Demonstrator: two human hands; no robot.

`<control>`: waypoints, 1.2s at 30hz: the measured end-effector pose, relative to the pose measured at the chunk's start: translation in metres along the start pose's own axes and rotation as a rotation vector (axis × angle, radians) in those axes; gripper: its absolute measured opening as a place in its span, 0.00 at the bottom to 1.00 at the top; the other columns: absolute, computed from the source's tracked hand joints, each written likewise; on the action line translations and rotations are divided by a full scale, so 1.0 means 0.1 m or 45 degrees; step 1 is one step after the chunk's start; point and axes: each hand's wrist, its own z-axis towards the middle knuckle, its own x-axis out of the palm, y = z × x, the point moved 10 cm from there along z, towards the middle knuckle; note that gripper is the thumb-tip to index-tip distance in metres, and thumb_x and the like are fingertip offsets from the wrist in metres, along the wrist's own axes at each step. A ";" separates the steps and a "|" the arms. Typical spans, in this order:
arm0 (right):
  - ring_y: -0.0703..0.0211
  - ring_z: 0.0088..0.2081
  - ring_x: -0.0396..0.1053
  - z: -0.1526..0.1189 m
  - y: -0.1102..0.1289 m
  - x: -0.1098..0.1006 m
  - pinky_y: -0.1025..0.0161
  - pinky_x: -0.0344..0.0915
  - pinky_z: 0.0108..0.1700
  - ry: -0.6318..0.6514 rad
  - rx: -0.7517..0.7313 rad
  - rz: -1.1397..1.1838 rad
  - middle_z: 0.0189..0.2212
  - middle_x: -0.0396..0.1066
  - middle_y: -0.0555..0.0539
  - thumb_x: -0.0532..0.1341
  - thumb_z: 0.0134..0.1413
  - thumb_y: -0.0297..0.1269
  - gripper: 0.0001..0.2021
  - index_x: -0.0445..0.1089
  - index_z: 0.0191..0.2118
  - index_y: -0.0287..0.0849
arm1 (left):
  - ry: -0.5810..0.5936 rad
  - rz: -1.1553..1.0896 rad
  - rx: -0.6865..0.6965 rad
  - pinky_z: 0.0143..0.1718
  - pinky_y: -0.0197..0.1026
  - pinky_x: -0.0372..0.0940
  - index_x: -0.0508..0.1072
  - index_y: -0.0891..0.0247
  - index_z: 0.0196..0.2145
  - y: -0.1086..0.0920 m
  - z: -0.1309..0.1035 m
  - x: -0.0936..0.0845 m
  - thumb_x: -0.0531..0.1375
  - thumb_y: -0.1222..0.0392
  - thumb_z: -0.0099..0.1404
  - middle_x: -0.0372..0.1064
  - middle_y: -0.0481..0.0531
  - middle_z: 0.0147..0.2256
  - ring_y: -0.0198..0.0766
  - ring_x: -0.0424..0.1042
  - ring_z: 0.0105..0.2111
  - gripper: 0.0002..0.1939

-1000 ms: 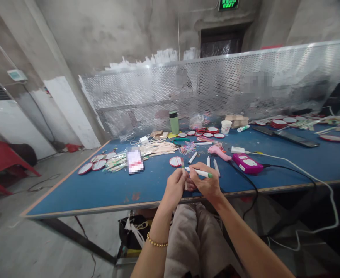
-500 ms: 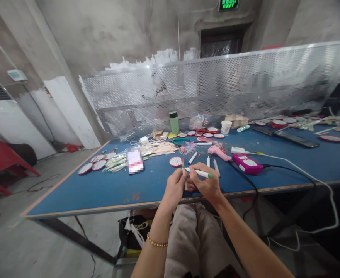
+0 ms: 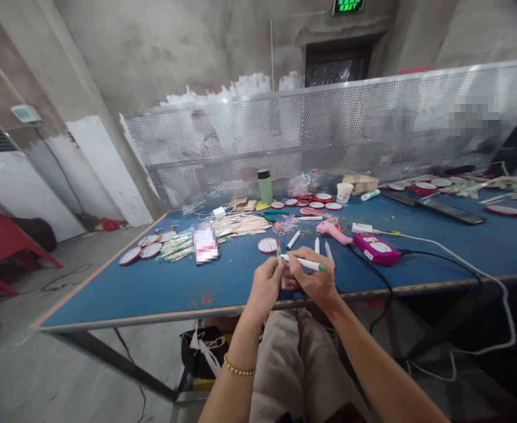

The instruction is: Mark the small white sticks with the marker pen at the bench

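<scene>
Close to the table's front edge, my left hand [image 3: 267,285] is closed on a flat wooden craft stick [image 3: 279,249], held upright with reddish and green colour on its upper part. My right hand [image 3: 315,279] grips a white marker [image 3: 305,263] with a green end, its tip at the stick. Just behind the stick lies a round white disc with a red rim [image 3: 266,245]. Uncapped-looking white markers [image 3: 329,254] rest on the blue table beyond my right hand, and another marker [image 3: 293,239] lies behind the stick.
A pink glue gun [image 3: 334,231] and a purple box [image 3: 376,249] with cables lie to the right. Wooden sticks [image 3: 245,224] and a blurred-out phone-like item [image 3: 205,244] are left. Behind stand a green bottle [image 3: 264,188] and a paper cup [image 3: 343,192], before a perforated metal screen [image 3: 329,123].
My right hand and the marker have shifted very slightly to the right. The marker's tip stays at the stick. Behind the screen, a blurred figure has moved left.
</scene>
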 end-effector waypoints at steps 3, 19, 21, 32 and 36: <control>0.65 0.22 0.67 0.00 0.00 0.01 0.69 0.64 0.27 0.016 -0.011 0.014 0.21 0.70 0.51 0.58 0.56 0.28 0.09 0.70 0.26 0.41 | -0.006 0.059 0.031 0.26 0.40 0.69 0.67 0.63 0.29 0.00 0.01 -0.02 0.60 0.41 0.58 0.67 0.45 0.22 0.35 0.68 0.21 0.20; 0.65 0.22 0.67 0.00 -0.03 0.06 0.68 0.64 0.26 0.062 0.043 0.060 0.22 0.71 0.50 0.57 0.57 0.29 0.09 0.71 0.27 0.41 | 0.001 0.174 0.078 0.26 0.37 0.65 0.66 0.63 0.29 0.01 0.02 -0.03 0.57 0.43 0.61 0.64 0.45 0.22 0.34 0.65 0.22 0.19; 0.65 0.22 0.66 0.00 -0.03 0.06 0.68 0.63 0.26 0.067 0.042 0.064 0.22 0.71 0.50 0.57 0.57 0.29 0.09 0.71 0.27 0.41 | 0.002 0.156 0.071 0.26 0.38 0.65 0.65 0.63 0.29 0.01 0.02 -0.02 0.57 0.42 0.60 0.63 0.45 0.22 0.33 0.65 0.21 0.19; 0.65 0.22 0.66 -0.01 -0.04 0.05 0.68 0.63 0.26 0.045 0.046 0.056 0.21 0.70 0.51 0.58 0.57 0.29 0.09 0.70 0.27 0.41 | 0.001 0.127 0.069 0.26 0.37 0.65 0.65 0.62 0.28 -0.01 0.02 -0.02 0.58 0.43 0.60 0.64 0.45 0.23 0.34 0.65 0.22 0.19; 0.65 0.22 0.66 -0.02 -0.06 0.06 0.68 0.63 0.26 0.051 0.058 0.054 0.21 0.70 0.51 0.57 0.57 0.30 0.09 0.71 0.27 0.41 | -0.004 0.158 0.079 0.25 0.37 0.64 0.66 0.63 0.29 0.00 0.02 -0.03 0.57 0.42 0.60 0.64 0.46 0.23 0.34 0.65 0.23 0.19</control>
